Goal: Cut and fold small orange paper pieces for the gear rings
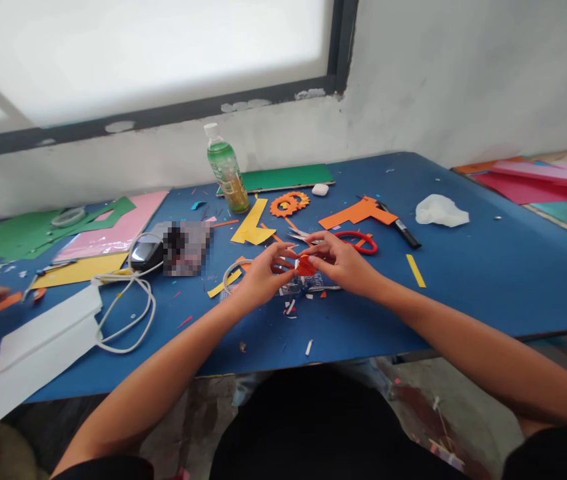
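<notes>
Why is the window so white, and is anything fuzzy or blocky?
Head view: the window is washed out, probably by bright light coming through; head view: square blocks cover a patch left of the bottle; head view: the papers at the right edge look fuzzy, and the orange piece shows little fine detail.

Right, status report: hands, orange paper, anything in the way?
Left hand, right hand: pinching orange paper piece over table. Red-handled scissors just beyond right hand, possible snag.

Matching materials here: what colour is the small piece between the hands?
The small piece is orange-red, best seen in the head view.
</notes>
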`<state>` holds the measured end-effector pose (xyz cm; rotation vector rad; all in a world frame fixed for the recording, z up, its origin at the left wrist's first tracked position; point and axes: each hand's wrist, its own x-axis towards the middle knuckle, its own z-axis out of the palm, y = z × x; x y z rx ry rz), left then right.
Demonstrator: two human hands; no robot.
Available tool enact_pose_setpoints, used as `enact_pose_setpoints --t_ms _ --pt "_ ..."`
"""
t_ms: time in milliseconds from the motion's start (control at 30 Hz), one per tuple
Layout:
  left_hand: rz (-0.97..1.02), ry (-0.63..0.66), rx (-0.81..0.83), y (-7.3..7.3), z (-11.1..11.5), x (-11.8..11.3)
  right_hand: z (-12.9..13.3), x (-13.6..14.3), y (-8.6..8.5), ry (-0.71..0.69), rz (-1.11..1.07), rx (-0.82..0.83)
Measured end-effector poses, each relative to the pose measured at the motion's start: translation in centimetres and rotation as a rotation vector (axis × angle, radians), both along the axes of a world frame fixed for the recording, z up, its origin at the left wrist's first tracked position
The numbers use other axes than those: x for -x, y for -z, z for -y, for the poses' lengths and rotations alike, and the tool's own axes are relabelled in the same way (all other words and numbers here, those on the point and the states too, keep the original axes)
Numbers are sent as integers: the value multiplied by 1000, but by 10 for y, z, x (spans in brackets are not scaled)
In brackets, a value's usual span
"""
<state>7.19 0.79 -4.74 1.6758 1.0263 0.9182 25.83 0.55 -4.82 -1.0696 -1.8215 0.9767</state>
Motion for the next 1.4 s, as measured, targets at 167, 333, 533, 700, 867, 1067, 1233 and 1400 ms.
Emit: enact_pose_setpoints --t_ms 167,333,533,700,867,1067,1233,1400 --pt "134 15 69 0 0 -1 -1 0 -2 -14 -157 114" --pt "194 25 112 -4 2 -2 -2 -1 -4 -36 -266 170" --pt "257 70 116 -12 7 -3 -2 -1 -4 -20 -318 81" --pt "295 48 138 -16 13 -7 -2 1 -3 20 -326 22" --pt "265 -73 121 -15 13 -8 -4 -3 -4 86 -291 18" --pt "240 -93 8 -10 13 -8 0 -3 -11 65 -133 27" --pt "200 -96 -69 -6 16 -10 3 -1 -13 109 -14 26" --pt "111 -127 -158 -5 18 -12 4 -2 -14 126 50 -9"
